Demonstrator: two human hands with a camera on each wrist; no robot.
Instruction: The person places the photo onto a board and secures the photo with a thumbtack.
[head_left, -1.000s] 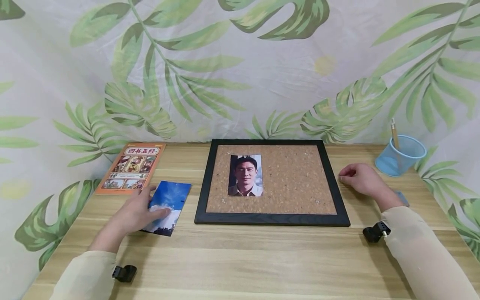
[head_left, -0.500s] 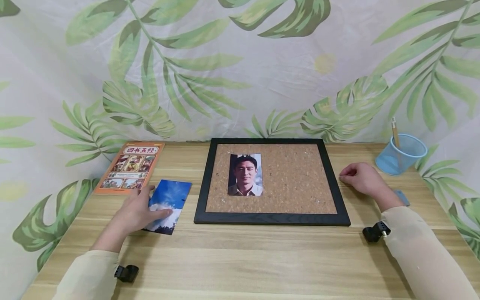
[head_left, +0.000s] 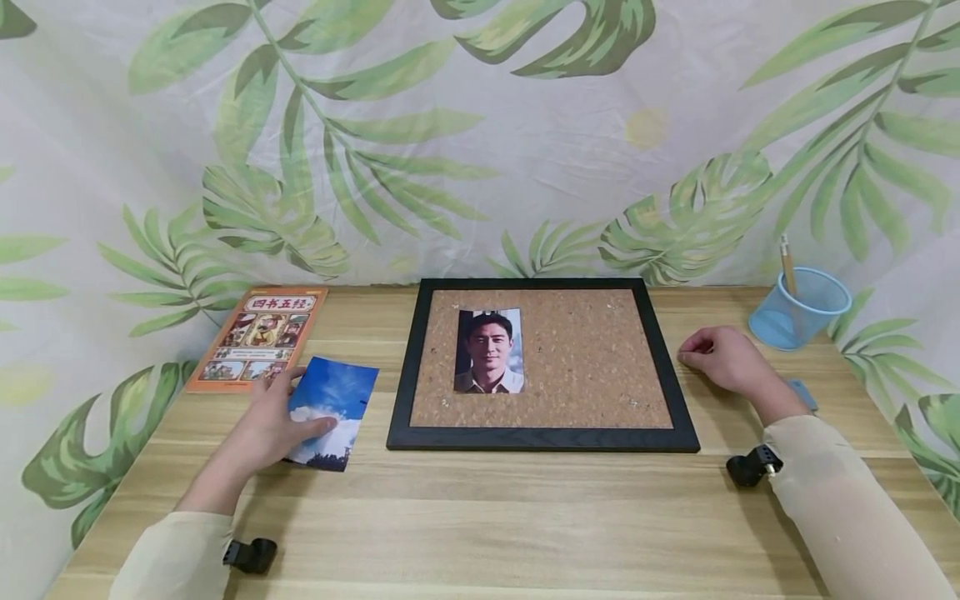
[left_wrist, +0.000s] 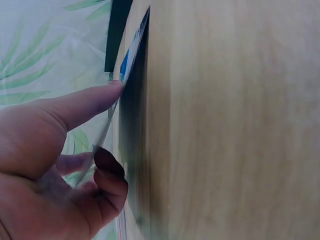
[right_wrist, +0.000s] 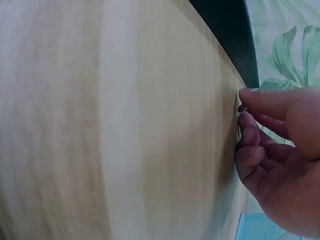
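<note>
Left hand point(head_left: 261, 429) pinches sky photo point(head_left: 337, 390) toward left edge of tabletop point(head_left: 480, 517), covering part of the print. Right hand point(head_left: 726, 360), toward right edge, pinches tiny dark object point(right_wrist: 243, 108), too small to identify.

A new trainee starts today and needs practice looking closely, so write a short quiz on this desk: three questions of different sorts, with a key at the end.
1. Choose one. What does the left hand hold?
A. the book
B. the sky photo
C. nothing

2. True or false? The portrait lies on the corkboard, inside its black frame.

3. Fill in the missing word. The pencil stands in the light blue ____.

Key:
1. B
2. True
3. cup
</note>
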